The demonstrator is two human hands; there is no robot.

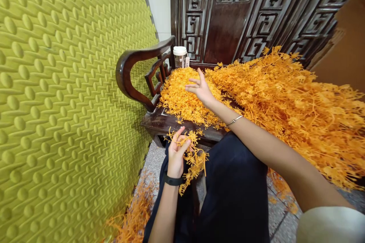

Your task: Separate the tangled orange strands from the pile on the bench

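My left hand (177,153), with a dark band at its wrist, is closed on an orange plastic sprig (195,159) of thin branching stems. The sprig hangs down in front of my knees, just off the bench's front edge. Over a heap of loose orange sprig pieces (185,98) reaches my right hand (201,88), its fingers spread and nothing seen in them. A thin bangle circles that wrist. The heap lies on the dark wooden bench seat (155,123). To the right of it spreads a large bundle of orange branches (293,102).
A white-lidded clear container (180,57) stands at the seat's back corner, by the curved armrest (125,68). Behind rises a carved wooden backrest (228,26). A bumpy yellow-green mat (71,83) fills the left side. Orange stems (137,209) lie on the floor at lower left.
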